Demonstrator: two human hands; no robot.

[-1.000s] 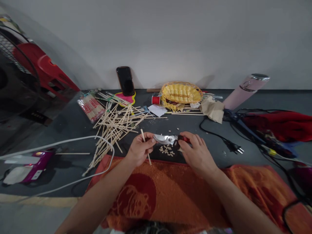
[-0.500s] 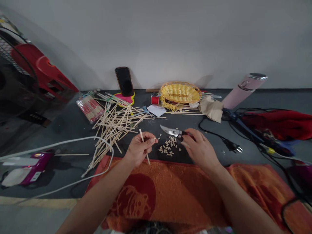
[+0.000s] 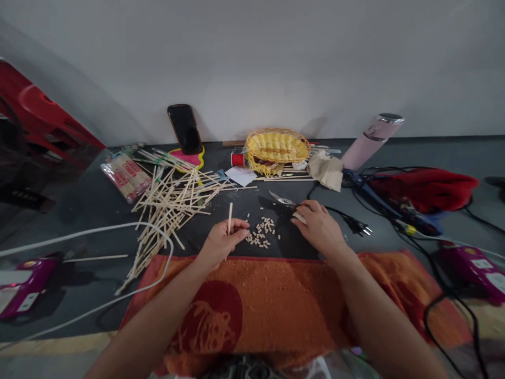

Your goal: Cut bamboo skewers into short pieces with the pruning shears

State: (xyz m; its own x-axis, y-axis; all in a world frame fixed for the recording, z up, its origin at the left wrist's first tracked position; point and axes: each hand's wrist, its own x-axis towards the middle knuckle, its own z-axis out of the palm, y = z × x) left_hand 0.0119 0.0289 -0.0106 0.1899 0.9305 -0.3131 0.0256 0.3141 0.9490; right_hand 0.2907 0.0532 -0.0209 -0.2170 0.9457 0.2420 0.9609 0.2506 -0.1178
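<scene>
My left hand (image 3: 224, 238) has a thin pale wooden stick (image 3: 230, 215) tucked between its fingers, tilted nearly upright. Its thumb and fingertips reach the left side of a small pile of short cut stick pieces (image 3: 263, 229) on the dark table. To the right of that pile, my right hand (image 3: 321, 227) is closed around a pair of pruning shears (image 3: 282, 199), whose curved blade points left, away from the stick. Part of the handles is hidden under the fingers. Behind my left hand lies a loose heap of long wooden sticks (image 3: 171, 202).
An orange towel (image 3: 284, 305) covers the table's front edge. Toward the wall stand a yellow woven basket (image 3: 278, 146), red thread spool (image 3: 237, 159), phone (image 3: 185, 129) and pink bottle (image 3: 371, 142). A black plug (image 3: 357, 226) lies right; a white cable (image 3: 158, 225) loops at left.
My left hand has lowered toward the cut pieces; the small piece at its fingertips no longer shows there. The shears have moved slightly away from it. My view has shifted right.
</scene>
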